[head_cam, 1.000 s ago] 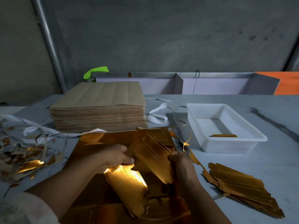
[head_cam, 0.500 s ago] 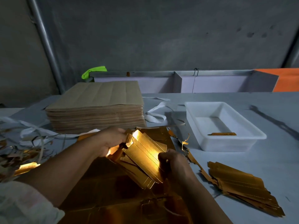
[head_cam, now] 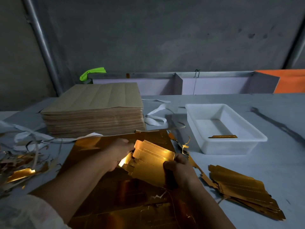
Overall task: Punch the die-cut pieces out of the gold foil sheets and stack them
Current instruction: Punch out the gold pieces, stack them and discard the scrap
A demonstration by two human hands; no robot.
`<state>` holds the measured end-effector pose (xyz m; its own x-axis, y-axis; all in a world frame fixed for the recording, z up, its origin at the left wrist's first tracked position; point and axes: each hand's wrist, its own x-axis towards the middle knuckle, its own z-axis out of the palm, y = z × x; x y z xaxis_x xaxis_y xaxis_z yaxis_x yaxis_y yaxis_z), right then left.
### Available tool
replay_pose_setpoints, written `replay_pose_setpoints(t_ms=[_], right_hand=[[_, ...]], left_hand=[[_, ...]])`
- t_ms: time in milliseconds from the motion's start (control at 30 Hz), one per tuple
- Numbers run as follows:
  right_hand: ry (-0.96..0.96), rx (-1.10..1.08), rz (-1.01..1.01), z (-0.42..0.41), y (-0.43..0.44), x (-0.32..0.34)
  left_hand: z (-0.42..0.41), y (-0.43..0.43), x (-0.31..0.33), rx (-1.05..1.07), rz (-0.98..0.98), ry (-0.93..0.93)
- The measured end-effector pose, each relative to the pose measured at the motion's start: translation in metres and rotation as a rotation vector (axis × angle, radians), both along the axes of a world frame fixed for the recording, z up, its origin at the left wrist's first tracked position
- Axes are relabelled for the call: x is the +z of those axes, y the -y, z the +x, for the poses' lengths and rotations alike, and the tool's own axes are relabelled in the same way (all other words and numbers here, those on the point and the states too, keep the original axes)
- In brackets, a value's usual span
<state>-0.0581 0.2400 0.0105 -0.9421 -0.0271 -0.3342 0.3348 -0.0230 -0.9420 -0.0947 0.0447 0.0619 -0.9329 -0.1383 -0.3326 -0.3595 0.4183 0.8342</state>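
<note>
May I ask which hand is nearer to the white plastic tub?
Right. The right hand lies just short of the white tub, toward the viewer; the left hand is farther left, beyond the held gold pieces.

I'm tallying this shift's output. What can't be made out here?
Head view only:
Number of die-cut pieces gripped by the left hand and right hand: they overlap, and glare washes out edges.
Count in the stack of punched pieces: layers overlap in dim light.
Gold strip in the white tray: too small to identify.
Gold foil sheet: covered by forearms, cut by the bottom edge.
</note>
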Motion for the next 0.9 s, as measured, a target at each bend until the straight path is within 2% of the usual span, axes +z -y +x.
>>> replay_pose_setpoints(t_ms=[67, 267, 433, 767, 900], right_hand=[[0.005, -0.032, -0.022, 0.001, -0.001, -0.002], [0.005, -0.139, -0.072, 0.002, 0.003, -0.012], [0.038, -0.218, -0.071, 0.0, 0.001, -0.022], [0.031, -0.372, -0.156, 0.0, -0.001, -0.015], [0.014, -0.398, -0.224, 0.001, -0.005, -0.01]], left_hand=[[0.002, -0.002, -0.005, -0.007, -0.042, -0.027], [0.0, -0.006, -0.026, -0.022, -0.408, -0.194], [0.0, -0.004, -0.03, 0.012, -0.45, -0.25], [0.009, 0.009, -0.038, -0.135, -0.595, -0.14], [0.011, 0.016, -0.041, -0.197, -0.747, -0.034]])
